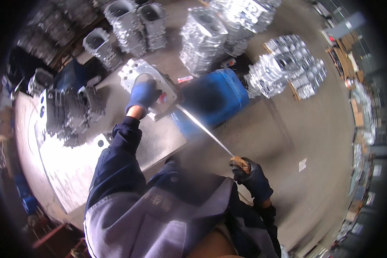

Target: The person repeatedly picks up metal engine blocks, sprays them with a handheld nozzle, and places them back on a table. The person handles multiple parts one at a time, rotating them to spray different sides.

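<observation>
A silver metal casting (127, 76) with a large opening and round holes along its rim stands on the worktable, left of centre. My left hand (144, 93), in a blue glove, grips it at the opening; the fingertips are partly hidden. A small red and white patch (163, 98) shows beside that hand. My right hand (250, 175), in a dark glove, is closed around the brownish, wrapped-looking handle of a long, thin metal rod tool (206, 130). From there the tool slants up and left, and its far end meets the casting's lower right edge.
Darker castings (69, 109) stand on the worktable (161, 139) to the left. A blue bin (221, 94) with a dark inside sits just right of the table. Stacked silver castings (202, 41) stand on the floor beyond, more (284, 64) farther right. A paper scrap (302, 164) lies on the floor.
</observation>
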`<control>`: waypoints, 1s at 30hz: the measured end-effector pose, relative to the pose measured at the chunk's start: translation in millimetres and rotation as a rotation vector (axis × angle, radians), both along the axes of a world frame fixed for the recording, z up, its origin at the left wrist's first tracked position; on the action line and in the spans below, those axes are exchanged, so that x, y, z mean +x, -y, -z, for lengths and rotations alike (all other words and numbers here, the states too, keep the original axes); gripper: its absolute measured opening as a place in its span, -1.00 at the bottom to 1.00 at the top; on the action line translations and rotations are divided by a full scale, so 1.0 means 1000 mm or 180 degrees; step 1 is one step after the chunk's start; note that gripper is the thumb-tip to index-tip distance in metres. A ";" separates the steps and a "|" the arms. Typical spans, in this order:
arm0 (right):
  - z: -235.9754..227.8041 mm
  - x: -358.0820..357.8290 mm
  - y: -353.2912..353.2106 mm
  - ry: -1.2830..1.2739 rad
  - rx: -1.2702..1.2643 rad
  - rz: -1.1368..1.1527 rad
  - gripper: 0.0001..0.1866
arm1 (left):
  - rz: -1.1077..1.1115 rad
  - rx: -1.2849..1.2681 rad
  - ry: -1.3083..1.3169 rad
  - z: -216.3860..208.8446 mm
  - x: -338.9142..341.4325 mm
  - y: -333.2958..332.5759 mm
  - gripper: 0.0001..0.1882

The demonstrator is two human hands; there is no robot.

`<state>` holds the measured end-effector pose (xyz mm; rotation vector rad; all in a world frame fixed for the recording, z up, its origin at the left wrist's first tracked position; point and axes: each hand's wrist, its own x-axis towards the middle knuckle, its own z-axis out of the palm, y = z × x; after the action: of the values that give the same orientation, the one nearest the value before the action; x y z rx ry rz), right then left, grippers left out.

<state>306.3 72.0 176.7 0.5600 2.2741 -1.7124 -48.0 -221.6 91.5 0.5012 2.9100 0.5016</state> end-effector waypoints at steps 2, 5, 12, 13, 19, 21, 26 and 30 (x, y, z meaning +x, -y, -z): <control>-0.002 0.012 -0.003 -0.0096 0.0049 0.0251 -0.68 | 0.0961 -0.0114 -0.0160 -0.013 -0.005 -0.024 -0.67; -0.007 0.020 -0.005 -0.0013 0.0173 0.0615 -0.69 | 0.2115 0.0167 -0.0378 -0.021 -0.008 -0.067 -0.83; -0.016 0.031 -0.015 -0.0480 0.2239 0.0961 -0.73 | 0.3083 -0.1089 -0.0330 -0.032 0.026 -0.167 -0.72; -0.016 0.033 -0.016 -0.0517 0.2372 0.0979 -0.72 | 0.2928 -0.0639 -0.0037 -0.035 0.029 -0.171 -0.73; 0.007 0.022 -0.009 -0.0155 0.2658 0.0591 -0.63 | 0.2469 0.0325 0.0837 -0.008 0.030 -0.141 -0.76; 0.010 0.019 -0.009 -0.0177 0.2626 0.0473 -0.62 | 0.2807 0.0136 0.0095 0.026 0.029 -0.128 -0.81; -0.003 0.001 -0.012 0.0100 0.2562 0.0361 -0.62 | 0.2646 -0.1230 -0.2250 0.091 0.037 -0.122 -0.80; -0.001 -0.045 -0.003 -0.0284 0.2693 0.0478 -0.65 | 0.2252 -0.0367 -0.2022 0.073 0.073 -0.122 -0.74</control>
<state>260.8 75.5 177.6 0.8238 3.0368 -0.7449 24.6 -99.2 18.4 1.8486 2.9396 0.0654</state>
